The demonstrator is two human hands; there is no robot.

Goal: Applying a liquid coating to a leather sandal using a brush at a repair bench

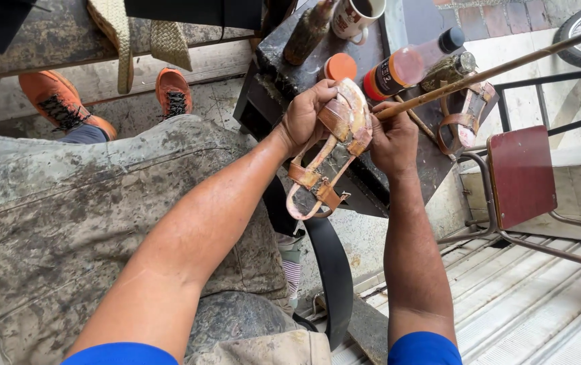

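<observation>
Your left hand (304, 116) is grasping the brown sandal (338, 145) above your lap, in front of the dark work block (284, 81). Your right hand (393, 138) is clenched around a long wooden stick (486, 73) whose tip touches the sole. The stick may slip toward your left fingers — the straps hang loose. Bottles (405, 66) stand near the block's edge; the red chair (522, 174) narrows the room on your right.

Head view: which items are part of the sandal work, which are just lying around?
In use: tan leather strap sandal in left hand; long thin wooden stick in right hand.

Lying about: second tan sandal, orange-capped plastic bottle, white printed mug, dark red chair.
</observation>
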